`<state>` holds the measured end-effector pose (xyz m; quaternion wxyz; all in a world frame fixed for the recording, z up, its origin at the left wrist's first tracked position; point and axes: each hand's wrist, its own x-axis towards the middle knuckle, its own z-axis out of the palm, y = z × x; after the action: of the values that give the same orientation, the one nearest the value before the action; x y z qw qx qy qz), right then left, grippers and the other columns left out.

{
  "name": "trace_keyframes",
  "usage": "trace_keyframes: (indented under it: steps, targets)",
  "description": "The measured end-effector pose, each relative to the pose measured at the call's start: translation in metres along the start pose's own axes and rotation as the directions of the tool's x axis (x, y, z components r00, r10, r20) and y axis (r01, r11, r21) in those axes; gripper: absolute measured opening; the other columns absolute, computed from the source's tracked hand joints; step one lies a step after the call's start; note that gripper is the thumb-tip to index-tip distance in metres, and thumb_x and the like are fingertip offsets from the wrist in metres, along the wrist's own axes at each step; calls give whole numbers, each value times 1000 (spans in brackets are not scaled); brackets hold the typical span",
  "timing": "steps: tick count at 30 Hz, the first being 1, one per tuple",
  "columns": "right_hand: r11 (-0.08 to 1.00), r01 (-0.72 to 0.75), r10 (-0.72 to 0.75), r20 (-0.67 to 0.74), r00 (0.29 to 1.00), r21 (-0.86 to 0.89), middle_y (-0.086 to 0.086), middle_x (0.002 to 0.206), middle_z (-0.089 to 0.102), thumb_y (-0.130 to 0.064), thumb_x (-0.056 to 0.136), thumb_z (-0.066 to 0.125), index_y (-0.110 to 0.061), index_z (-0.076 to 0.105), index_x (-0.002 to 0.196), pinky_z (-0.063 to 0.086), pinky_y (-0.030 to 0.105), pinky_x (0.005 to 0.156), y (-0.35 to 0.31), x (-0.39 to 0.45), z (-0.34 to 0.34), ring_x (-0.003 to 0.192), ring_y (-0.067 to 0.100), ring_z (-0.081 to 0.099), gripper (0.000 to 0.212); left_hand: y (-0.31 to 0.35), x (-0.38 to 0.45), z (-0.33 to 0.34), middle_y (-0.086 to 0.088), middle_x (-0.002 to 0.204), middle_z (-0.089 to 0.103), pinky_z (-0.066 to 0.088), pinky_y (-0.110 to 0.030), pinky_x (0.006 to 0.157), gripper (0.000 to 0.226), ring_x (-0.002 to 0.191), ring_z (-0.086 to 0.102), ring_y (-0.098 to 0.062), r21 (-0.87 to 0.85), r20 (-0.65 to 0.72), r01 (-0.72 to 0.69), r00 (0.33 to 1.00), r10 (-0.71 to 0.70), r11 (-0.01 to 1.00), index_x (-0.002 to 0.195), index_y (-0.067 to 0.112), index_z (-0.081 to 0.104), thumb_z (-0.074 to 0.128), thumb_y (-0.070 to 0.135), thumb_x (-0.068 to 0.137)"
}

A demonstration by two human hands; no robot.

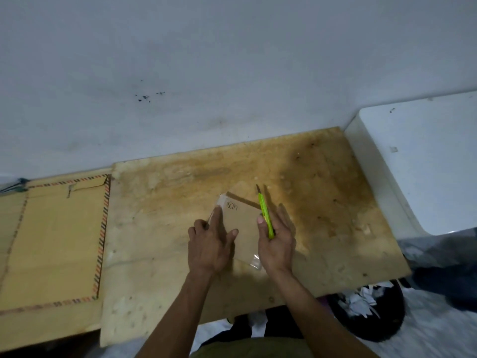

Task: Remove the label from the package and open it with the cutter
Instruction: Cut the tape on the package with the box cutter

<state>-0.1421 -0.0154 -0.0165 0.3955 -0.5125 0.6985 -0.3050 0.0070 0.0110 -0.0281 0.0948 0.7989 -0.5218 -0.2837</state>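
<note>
A small brown package (245,223) with handwriting near its far end lies flat on the worn wooden board (165,228). Clear tape or plastic shows at its far-left corner and near its front corner. My left hand (211,241) presses flat on the package's left side, fingers spread. My right hand (277,241) grips a bright green cutter (265,215) along the package's right edge. The cutter's blade tip points away from me, past the package's far corner.
A stack of large brown envelopes (56,241) with striped borders lies at the left. A white appliance (418,161) stands at the right, against the grey wall. A dark bin (369,311) with paper scraps sits on the floor below the board's front-right edge.
</note>
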Motion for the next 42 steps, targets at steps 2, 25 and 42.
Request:
trace_keyframes:
  steps: [2,25,42]
  targets:
    - [998,57,-57,28,998,-11,2,149,47,-34,96,57,-27,61,131,35,19,102,-4,14,-1,136,13,41,36,2,-11,4,-17,122,43,44,-44,89,75,112,41,-34,-49,-31,53,998,-55,997,153,36,16,49,63,91]
    - [982,166,-137,263,955,-91,6,142,56,-32,95,59,-18,63,129,40,30,109,4,92,-20,132,22,49,37,46,4,40,-3,166,-12,28,-54,115,82,152,-4,-32,-10,-119,42,992,-43,999,156,38,10,38,68,86]
    - [963,143,-109,155,982,-230,6,136,60,-25,100,47,-31,41,147,39,17,85,18,43,-74,118,25,60,48,50,8,52,0,161,-32,2,-51,121,80,145,-36,-26,102,-32,-1,999,4,995,156,38,-9,23,75,92]
